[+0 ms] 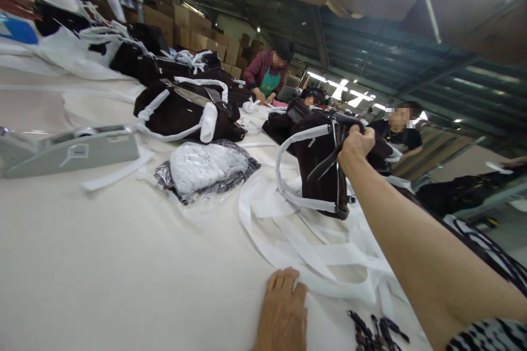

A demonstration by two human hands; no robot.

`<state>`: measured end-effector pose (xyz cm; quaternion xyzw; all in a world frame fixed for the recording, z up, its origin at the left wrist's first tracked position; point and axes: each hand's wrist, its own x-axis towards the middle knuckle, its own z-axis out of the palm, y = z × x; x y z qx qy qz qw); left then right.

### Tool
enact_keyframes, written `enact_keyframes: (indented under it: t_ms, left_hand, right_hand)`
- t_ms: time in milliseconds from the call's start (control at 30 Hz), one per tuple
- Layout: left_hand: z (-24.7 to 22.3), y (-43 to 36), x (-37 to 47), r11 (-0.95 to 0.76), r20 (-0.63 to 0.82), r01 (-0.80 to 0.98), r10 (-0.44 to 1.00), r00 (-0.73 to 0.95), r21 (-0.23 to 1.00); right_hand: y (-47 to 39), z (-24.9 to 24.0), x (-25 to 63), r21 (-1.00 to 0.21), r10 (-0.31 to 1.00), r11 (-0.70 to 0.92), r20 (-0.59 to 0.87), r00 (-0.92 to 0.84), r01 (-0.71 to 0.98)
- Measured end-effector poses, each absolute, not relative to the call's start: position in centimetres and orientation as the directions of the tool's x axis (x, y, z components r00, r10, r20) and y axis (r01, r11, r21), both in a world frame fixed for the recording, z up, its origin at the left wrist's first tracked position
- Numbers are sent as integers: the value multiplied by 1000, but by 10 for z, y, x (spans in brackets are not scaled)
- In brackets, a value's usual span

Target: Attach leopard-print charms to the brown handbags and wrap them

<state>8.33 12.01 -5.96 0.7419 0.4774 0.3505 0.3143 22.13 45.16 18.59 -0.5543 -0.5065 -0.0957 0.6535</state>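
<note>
My right hand (357, 147), its fingers curled closed, grips the top edge of a dark brown handbag (319, 167) on the right of the table. White wrapping covers the bag's looped handle (282, 167), and a zipper runs along its side. Below the bag lie loose white strips (313, 255) in a tangle. My left hand (283, 307) rests flat on the white tabletop at the bottom, open and holding nothing, beside the end of those strips. Small dark brown pieces (374, 332), perhaps tags or pulls, lie to its right.
A clear plastic bag (206, 167) with white and dark contents sits mid-table. Behind it is another brown handbag (185, 109) with wrapped handles. A grey tape dispenser (74, 151) stands left. One co-worker (267, 74) works at the far end, another person (397, 129) at right.
</note>
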Motion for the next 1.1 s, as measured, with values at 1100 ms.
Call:
enact_keyframes:
  t_ms: [1100]
  left_hand:
    - [-75,127,80,-616,514,722,750,416,315]
  right_hand:
    - [152,31,324,56,981,-115,-152,122,992]
